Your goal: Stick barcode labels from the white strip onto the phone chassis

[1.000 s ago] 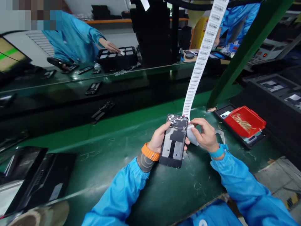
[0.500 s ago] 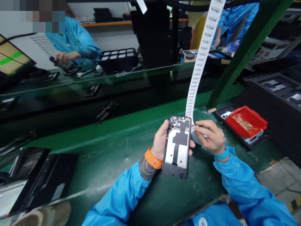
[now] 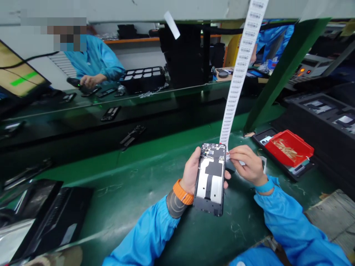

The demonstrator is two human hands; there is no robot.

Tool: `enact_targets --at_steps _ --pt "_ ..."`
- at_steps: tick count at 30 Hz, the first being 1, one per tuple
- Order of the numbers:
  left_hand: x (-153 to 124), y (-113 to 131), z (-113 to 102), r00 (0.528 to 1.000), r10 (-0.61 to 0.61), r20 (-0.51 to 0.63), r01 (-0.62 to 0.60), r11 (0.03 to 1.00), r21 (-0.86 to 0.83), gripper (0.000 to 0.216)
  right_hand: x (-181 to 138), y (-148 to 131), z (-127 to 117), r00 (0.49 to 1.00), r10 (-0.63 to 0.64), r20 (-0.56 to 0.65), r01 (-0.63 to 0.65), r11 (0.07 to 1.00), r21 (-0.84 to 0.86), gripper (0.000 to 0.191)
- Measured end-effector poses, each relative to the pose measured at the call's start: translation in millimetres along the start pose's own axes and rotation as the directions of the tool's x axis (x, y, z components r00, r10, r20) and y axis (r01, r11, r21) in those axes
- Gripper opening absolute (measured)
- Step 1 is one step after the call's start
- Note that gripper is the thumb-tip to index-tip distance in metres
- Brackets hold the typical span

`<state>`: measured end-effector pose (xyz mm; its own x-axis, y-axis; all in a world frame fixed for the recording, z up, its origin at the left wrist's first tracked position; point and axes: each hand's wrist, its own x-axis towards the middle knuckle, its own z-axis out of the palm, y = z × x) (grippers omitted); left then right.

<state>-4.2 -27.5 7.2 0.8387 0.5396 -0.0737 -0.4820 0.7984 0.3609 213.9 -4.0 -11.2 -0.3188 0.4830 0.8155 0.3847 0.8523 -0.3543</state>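
Observation:
My left hand [image 3: 192, 170] is wrapped round an opened phone [image 3: 211, 181], its circuit board and silver inner plate facing up. The thumb lies along the phone's left edge and fingertips show at its right edge. A long strip of barcode labels [image 3: 235, 81] hangs from above, its lower end passing behind the phone's top right corner. Beside that corner my right hand [image 3: 248, 164] pinches the white end of the label strip between thumb and forefinger. Part of the strip's end is hidden behind the fingers.
On the right, a red bin [image 3: 292, 149] with tan strips rests on a black tray [image 3: 295, 175]. A green post [image 3: 285, 74] slants behind it. More opened phones [image 3: 133, 136] lie on the dark conveyor. A laptop [image 3: 69, 210] stands left. Across the line, a co-worker's hand [image 3: 93, 80] holds a dark device.
The camera view has tilted up slightly, so everything sits a little lower. My right fingers have closed more tightly on the white strip by the phone's corner. My left hand keeps its hold.

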Motion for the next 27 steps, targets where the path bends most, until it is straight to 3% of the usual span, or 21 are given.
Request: enact_targets --at_steps 7,9,11,14,16,17,19,21,23,25,26,27 --pt "-2.7 -0.9 3.5 0.996 0.059 -0.060 -0.057 0.998 0.035 0.074 -1.1 -4.6 3.2 0.999 -0.036 -0.023 0.033 0.994 -0.101 0.024" --pt "2.8 -2.5 4.8 0.986 0.115 -0.124 -0.109 0.992 0.060 0.074 -0.6 -6.1 1.4 0.994 0.037 -0.103 -0.044 0.997 -0.061 0.019" --pt "16.6 -2.7 4.8 0.952 0.173 -0.252 -0.149 0.982 0.111 0.072 0.0 -2.9 -1.8 0.936 0.204 -0.287 -0.205 0.978 0.026 0.011" --pt "47.9 5.2 1.3 0.831 0.250 -0.496 -0.135 0.957 0.256 0.055 0.0 13.6 -7.9 0.694 0.515 -0.503 -0.433 0.857 0.281 0.005" --pt "64.3 17.8 -2.9 0.743 0.330 -0.582 -0.140 0.927 0.348 0.042 -1.2 27.8 -11.9 0.557 0.681 -0.475 -0.516 0.732 0.445 0.012" --pt "67.6 25.7 -5.8 0.714 0.367 -0.596 -0.157 0.914 0.374 0.039 -2.1 33.6 -13.7 0.519 0.738 -0.432 -0.543 0.675 0.500 0.015" --pt "61.0 41.7 -13.2 0.691 0.400 -0.602 -0.194 0.905 0.379 0.040 -4.1 40.2 -16.2 0.476 0.805 -0.354 -0.581 0.590 0.560 0.018" --pt "40.3 52.9 -22.5 0.663 0.435 -0.609 -0.257 0.897 0.360 0.046 -6.0 41.4 -17.6 0.476 0.826 -0.301 -0.581 0.552 0.597 0.022" --pt "16.1 56.6 -33.0 0.553 0.529 -0.644 -0.365 0.849 0.383 0.048 -7.5 40.8 -16.7 0.483 0.839 -0.251 -0.563 0.517 0.644 0.024" --pt "-1.4 55.3 -44.1 0.377 0.627 -0.682 -0.474 0.763 0.440 0.046 -7.7 37.3 -10.9 0.491 0.858 -0.153 -0.571 0.449 0.687 0.020" --pt "-6.4 53.8 -49.2 0.342 0.633 -0.695 -0.504 0.747 0.433 0.046 -6.8 32.1 -5.5 0.495 0.865 -0.079 -0.587 0.400 0.704 0.018" --pt "-8.9 52.2 -53.5 0.359 0.631 -0.688 -0.542 0.741 0.396 0.046 -5.3 23.6 1.7 0.502 0.865 0.008 -0.611 0.348 0.711 0.016"
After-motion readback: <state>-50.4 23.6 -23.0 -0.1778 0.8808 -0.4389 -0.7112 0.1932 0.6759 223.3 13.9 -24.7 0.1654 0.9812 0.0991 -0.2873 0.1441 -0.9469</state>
